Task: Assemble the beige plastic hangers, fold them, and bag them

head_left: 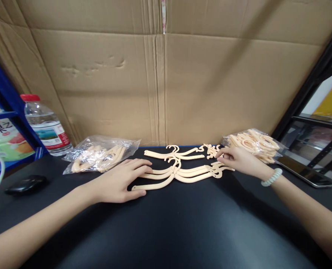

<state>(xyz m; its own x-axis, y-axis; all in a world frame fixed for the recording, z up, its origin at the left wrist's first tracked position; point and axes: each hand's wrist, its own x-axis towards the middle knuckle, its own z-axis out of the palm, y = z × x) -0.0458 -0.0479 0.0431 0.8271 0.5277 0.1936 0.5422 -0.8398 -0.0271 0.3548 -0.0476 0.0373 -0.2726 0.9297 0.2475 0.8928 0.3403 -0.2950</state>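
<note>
Several cream plastic hangers [192,179] lie on the black table, their hooks near the middle. My left hand [124,180] rests at the left ends of the front hangers, fingers apart, thumb by the nearest arm's tip. Over the right side, my right hand [235,160] has its thumb and fingers pinched together beside a heap of small cream pieces [211,150]. What those fingertips hold, if anything, is too small to make out. Flat cream parts [216,172] lie under and in front of that hand, at the hangers' right ends.
A clear bag of cream parts [98,155] lies at left, another filled bag [254,144] at right. Beyond them are a water bottle [46,127], a black mouse [26,185] and a phone [306,172]. A cardboard wall [196,89] stands behind.
</note>
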